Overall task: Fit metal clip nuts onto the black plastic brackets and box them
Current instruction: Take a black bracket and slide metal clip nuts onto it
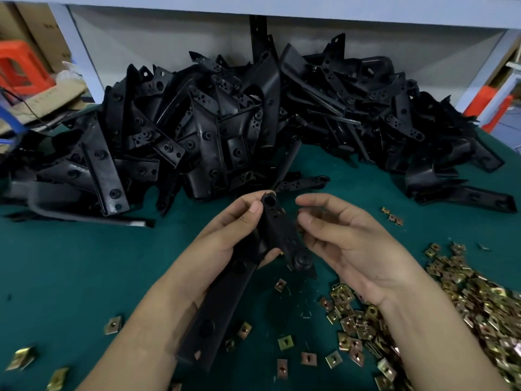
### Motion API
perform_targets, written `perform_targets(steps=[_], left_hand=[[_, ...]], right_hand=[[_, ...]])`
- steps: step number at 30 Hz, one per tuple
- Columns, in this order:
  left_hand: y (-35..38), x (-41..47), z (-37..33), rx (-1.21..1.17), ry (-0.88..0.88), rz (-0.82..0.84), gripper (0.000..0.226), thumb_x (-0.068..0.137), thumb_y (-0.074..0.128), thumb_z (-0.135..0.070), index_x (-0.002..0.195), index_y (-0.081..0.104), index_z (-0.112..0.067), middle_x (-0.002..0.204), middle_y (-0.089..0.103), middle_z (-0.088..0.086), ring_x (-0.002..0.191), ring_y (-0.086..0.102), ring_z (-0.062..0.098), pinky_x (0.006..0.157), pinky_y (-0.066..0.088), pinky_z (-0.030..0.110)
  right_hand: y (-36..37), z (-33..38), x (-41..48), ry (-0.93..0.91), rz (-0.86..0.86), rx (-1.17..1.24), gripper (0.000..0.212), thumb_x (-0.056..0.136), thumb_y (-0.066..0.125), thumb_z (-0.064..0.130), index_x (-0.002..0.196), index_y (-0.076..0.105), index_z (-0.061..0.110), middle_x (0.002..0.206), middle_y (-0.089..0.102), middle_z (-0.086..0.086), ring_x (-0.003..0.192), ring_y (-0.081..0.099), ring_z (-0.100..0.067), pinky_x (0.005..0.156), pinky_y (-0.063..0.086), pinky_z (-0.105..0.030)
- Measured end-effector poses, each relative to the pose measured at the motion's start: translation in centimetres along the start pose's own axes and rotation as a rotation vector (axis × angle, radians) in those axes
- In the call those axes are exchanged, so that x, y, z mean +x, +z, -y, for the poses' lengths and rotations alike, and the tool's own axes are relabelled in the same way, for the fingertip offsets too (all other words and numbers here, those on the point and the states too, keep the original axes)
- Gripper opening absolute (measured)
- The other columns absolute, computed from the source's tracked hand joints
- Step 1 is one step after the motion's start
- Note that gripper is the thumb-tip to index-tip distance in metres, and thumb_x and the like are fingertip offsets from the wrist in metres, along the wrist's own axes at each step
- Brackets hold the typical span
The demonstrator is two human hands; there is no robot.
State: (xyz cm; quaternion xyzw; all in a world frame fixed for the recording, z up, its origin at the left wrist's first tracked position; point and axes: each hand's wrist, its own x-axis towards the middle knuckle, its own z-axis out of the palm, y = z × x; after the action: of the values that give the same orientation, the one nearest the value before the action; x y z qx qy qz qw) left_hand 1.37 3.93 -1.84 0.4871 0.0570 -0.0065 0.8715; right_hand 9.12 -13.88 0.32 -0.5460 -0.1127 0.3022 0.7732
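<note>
Grip: left hand (pixel 225 235) is clamped on a black plastic bracket (pixel 277 232), thumb near its upper end, palm under its middle; right hand (pixel 346 235) has its fingers loosely curled beside the bracket, and whether they pinch a clip nut cannot be told.
Bracket: held above the green bench (pixel 70 263), its long axis running from the far tip between the two hands down toward the person's left forearm.
Key relation: right fingertips sit just beside the bracket's upper right edge, so that hand is the nearer one for pressing a nut on.
Nut supply: a heap of brass-coloured clip nuts (pixel 465 294) lies on the bench under and right of the right wrist; strays are scattered near the left arm.
Stock: pile of unfitted brackets (pixel 225 122) fills the far side of the bench.
Box: none in view.
Likely step: fitting a nut to the held bracket.
</note>
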Motion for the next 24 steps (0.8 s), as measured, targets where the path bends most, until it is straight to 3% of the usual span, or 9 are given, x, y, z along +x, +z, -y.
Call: perform_targets(steps=[3, 8, 12, 15, 20, 24], left_hand=[[0.00, -0.06, 0.02, 0.000, -0.002, 0.007, 0.030, 0.092, 0.066, -0.038, 0.120, 0.072, -0.027, 0.114, 0.074, 0.002, 0.098, 0.072, 0.012, 0.072, 0.058, 0.025], [-0.01, -0.26, -0.19, 0.011, -0.007, 0.010, 0.037, 0.094, 0.061, -0.036, 0.128, 0.066, -0.022, 0.121, 0.072, 0.008, 0.101, 0.072, 0.014, 0.073, 0.058, 0.025], [-0.12, -0.33, -0.43, 0.010, 0.004, 0.006, 0.037, 0.097, 0.058, -0.034, 0.131, 0.063, -0.020, 0.130, 0.069, 0.011, 0.102, 0.071, 0.014, 0.074, 0.058, 0.025], [-0.07, -0.33, -0.40, 0.011, -0.004, -0.003, 0.035, 0.096, 0.059, -0.033, 0.128, 0.065, -0.021, 0.123, 0.071, 0.007, 0.099, 0.070, 0.014, 0.072, 0.058, 0.025], [0.04, -0.29, -0.38, 0.006, -0.023, 0.002, 0.033, 0.097, 0.058, -0.031, 0.127, 0.065, -0.018, 0.115, 0.073, 0.006, 0.097, 0.072, 0.015, 0.072, 0.059, 0.025], [0.13, -0.31, -0.37, 0.010, -0.024, 0.007, 0.033, 0.094, 0.059, -0.030, 0.123, 0.066, -0.017, 0.114, 0.074, 0.007, 0.096, 0.073, 0.013, 0.071, 0.059, 0.025]], right_hand=[[0.15, -0.32, 0.07, 0.001, -0.002, 0.003, 0.026, 0.066, 0.070, 0.003, 0.086, 0.080, 0.017, 0.087, 0.072, -0.002, 0.082, 0.071, -0.010, 0.083, 0.058, -0.025], [0.43, -0.52, 0.09, -0.019, 0.058, 0.007, 0.029, 0.068, 0.069, 0.005, 0.092, 0.081, 0.015, 0.099, 0.077, -0.008, 0.090, 0.073, -0.012, 0.082, 0.059, -0.023], [0.36, -0.66, 0.23, -0.021, 0.032, -0.050, 0.034, 0.072, 0.067, 0.009, 0.102, 0.079, 0.015, 0.110, 0.076, -0.008, 0.101, 0.069, -0.013, 0.096, 0.053, -0.030], [0.45, -0.80, 0.30, -0.011, 0.008, -0.046, 0.040, 0.073, 0.068, 0.011, 0.112, 0.073, 0.014, 0.112, 0.075, -0.009, 0.104, 0.070, -0.018, 0.097, 0.053, -0.033], [0.46, -1.02, 0.30, -0.002, -0.030, -0.022, 0.031, 0.065, 0.073, 0.009, 0.095, 0.078, 0.016, 0.092, 0.075, -0.007, 0.085, 0.072, -0.015, 0.088, 0.057, -0.032], [0.67, -1.10, 0.30, 0.003, -0.034, -0.055, 0.031, 0.066, 0.071, 0.007, 0.090, 0.080, 0.024, 0.102, 0.077, -0.005, 0.090, 0.072, -0.012, 0.101, 0.050, -0.040]])
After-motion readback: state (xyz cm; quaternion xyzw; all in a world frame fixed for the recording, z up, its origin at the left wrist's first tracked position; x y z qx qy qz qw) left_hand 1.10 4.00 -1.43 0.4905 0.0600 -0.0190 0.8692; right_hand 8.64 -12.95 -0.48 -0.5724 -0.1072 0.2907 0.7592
